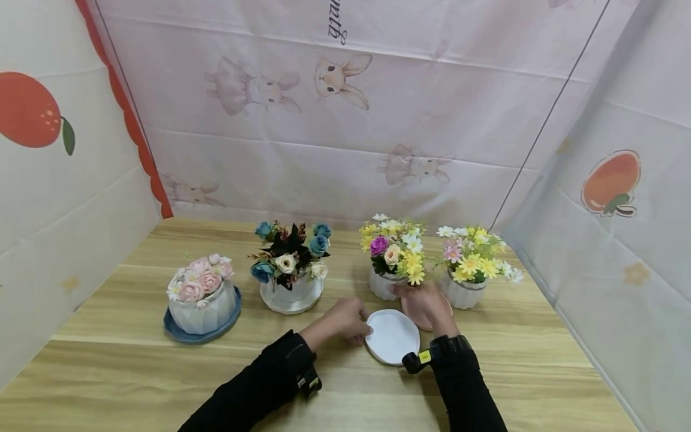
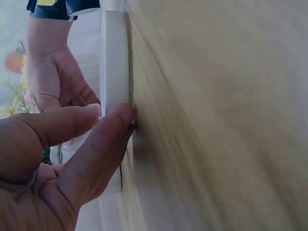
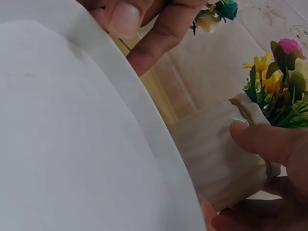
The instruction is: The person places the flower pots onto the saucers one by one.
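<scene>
Nearest the wearer, 1 white dish [image 1: 393, 337] lies on the wood-grain table [image 1: 335, 396]. The left hand [image 1: 348, 319] pinches its left edge, thumb and fingers nearly closed at the rim. Just beyond, the right hand [image 1: 426, 303] reaches over 1 pink dish [image 1: 413, 313], partly hidden by it. Thumb and fingers curl part-open around 1 white pot [image 1: 382, 287] of yellow, purple and peach flowers, with twine [image 3: 244, 111] near its rim; whether its base touches the table cannot be told. To the left, 1 pink-flowered pot [image 1: 201, 313] sits in a blue dish [image 1: 194, 338], and 1 blue-rose pot [image 1: 288, 292] in a white saucer [image 1: 291, 309]. To the right, 1 daisy pot [image 1: 465, 294] stands near the pink dish. Farthest: a rabbit-print cloth [image 1: 302, 174].
</scene>
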### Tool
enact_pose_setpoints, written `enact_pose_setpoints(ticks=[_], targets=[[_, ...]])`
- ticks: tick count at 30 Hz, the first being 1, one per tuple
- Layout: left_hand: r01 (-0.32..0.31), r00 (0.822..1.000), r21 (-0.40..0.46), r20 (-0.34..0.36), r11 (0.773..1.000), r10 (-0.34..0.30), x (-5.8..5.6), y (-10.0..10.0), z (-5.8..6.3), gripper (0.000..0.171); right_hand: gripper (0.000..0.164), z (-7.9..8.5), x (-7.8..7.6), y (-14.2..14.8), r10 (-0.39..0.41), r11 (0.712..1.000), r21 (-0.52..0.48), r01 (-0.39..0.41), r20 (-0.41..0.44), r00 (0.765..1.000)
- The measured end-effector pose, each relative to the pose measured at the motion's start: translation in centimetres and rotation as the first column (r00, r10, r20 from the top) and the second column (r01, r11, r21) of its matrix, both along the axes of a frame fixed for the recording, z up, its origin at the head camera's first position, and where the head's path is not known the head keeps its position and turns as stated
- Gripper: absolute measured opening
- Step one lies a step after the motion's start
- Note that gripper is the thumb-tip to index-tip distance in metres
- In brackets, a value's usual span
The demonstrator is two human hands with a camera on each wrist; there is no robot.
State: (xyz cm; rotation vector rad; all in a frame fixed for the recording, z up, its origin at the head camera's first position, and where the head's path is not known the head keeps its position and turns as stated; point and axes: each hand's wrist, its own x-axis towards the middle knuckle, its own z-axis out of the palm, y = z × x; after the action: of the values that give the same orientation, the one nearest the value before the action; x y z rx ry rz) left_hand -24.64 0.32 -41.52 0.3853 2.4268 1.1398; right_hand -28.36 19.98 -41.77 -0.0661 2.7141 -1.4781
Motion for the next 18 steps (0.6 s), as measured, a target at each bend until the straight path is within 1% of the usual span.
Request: enact_pose_setpoints(ticks=[4,6,10,13,17,18], targets=[[-0.009,1.0,-0.032,0.027,0.999,0.01,-0.17,0.21,0.44,0.025,0.048,-0.06,-0.09,-0.25,-0.037,0.998,0.051,0.035,0.044,0.998],[-0.006,0.999,-0.034,0.037,0.999,0.007,-0.2,0.3,0.52,0.021,0.045,-0.1,-0.12,-0.26,-0.04,0.996,0.085,0.036,0.044,0.998],[0.005,0.998,-0.011,0.056,1.0,-0.005,-0.18,0.46,0.47,0.005,0.035,-0.17,-0.16,-0.22,-0.043,0.993,0.109,0.039,0.035,0.998],[0.027,0.999,-0.032,0.026,0.999,-0.026,-0.15,0.54,0.36,0.007,0.03,-0.22,-0.02,-0.25,-0.045,0.984,0.174,0.04,0.023,0.999],[0.043,0.999,-0.077,-0.017,0.996,-0.044,-0.23,0.56,0.27,0.008,0.031,-0.28,0.13,-0.33,-0.036,0.989,0.143,0.034,0.011,0.999],[0.045,0.999,-0.078,-0.02,0.996,-0.046,-0.26,0.56,0.25,0.009,0.032,-0.31,0.11,-0.34,-0.033,0.994,0.102,0.032,0.006,0.999]])
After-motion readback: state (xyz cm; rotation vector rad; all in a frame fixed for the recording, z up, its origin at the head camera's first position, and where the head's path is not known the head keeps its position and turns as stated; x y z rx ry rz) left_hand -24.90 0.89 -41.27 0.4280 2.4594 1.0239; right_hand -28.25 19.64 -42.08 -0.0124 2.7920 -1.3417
